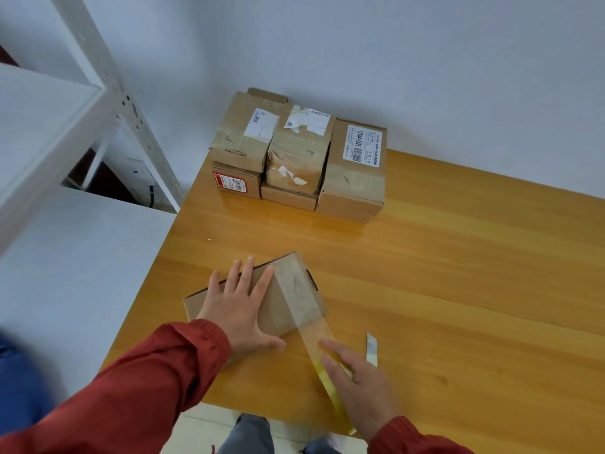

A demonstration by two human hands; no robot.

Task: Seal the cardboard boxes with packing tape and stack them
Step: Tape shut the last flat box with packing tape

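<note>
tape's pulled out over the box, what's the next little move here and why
Probably draw the tape roll down so the stretched tape strip sticks to the near side of the box. The left hand presses flat on the box, the right hand grips the roll, and the strip spans free air past the edge.

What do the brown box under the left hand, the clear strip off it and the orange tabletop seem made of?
Brown box: matte cardboard, creased flap edges. Clear strip: glossy plastic tape, transparent, yellowish on the roll. Orange tabletop: wood or laminate, cannot tell; plank grain, reflections.
</note>
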